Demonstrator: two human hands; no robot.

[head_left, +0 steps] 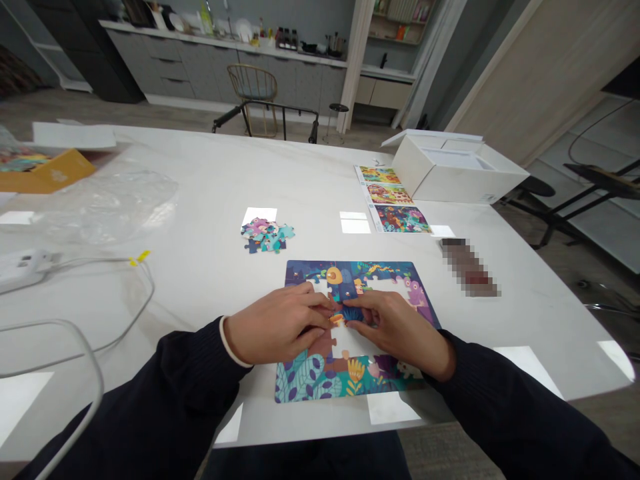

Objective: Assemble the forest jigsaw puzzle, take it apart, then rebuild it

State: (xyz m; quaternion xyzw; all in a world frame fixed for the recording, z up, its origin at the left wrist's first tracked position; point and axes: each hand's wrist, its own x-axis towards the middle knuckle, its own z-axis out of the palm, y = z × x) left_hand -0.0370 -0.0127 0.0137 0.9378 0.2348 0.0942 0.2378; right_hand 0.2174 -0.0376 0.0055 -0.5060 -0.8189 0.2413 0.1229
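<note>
A partly assembled jigsaw puzzle (310, 383) lies on the white table in front of me, its picture showing plants and animals on dark blue, with white gaps in the middle. My right hand (400, 330) pinches a dark blue puzzle piece (353, 313) at the centre, thumb and index finger along its right side. From the other side, my left hand (283, 325) is closed, fingertips pressed on the pieces beside the orange detail; its fingers partly hide what they grip. Beyond the puzzle sits a small heap of loose puzzle pieces (269, 235), purple, teal and dark blue.
A picture sheet (393, 200) lies beside an open white box (450, 167) at the back right. A blurred-out object (469, 268) rests to the right. On the left are a yellow box (57, 172), clear plastic wrap (115, 207), and a white cable (90, 373) near my left arm.
</note>
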